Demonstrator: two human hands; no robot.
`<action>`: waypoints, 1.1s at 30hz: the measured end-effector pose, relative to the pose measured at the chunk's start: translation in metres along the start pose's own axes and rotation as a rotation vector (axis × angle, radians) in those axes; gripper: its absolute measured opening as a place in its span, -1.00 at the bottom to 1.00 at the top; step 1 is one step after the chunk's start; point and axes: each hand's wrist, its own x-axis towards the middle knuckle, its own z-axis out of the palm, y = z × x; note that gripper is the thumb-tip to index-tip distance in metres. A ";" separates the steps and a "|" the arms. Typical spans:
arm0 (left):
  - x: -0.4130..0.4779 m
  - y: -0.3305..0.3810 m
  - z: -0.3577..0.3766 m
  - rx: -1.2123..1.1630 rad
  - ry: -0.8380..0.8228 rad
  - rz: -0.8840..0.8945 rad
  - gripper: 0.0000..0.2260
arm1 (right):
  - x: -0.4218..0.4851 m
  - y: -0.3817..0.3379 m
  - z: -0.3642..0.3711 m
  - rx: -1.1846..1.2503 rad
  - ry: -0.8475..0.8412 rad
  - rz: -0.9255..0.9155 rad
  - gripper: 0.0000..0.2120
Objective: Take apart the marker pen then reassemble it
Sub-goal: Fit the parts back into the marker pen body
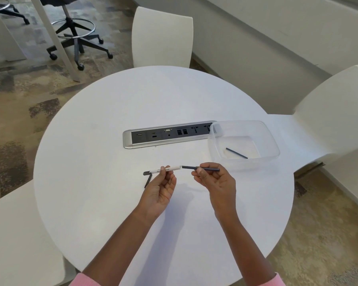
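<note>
My left hand point(160, 187) pinches a white marker barrel point(167, 169) with a dark tip end pointing left, held level above the table. My right hand point(213, 182) pinches a thin dark ink rod point(205, 168), whose left end sits right at the barrel's open right end. A small dark marker part point(147, 181) lies on the white round table point(112, 141) just left of my left hand. Another thin dark rod point(236, 153) lies inside the clear plastic container point(273, 141) at the right.
A grey power and port strip point(163, 135) is set into the table's middle, its right end under the container. White chairs point(163, 36) stand at the far side, the right and the near left. A black stool stands on the carpet at the far left.
</note>
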 end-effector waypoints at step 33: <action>-0.005 -0.001 0.010 -0.087 -0.021 -0.047 -0.84 | -0.003 0.012 0.014 -0.659 -0.173 -0.422 -0.60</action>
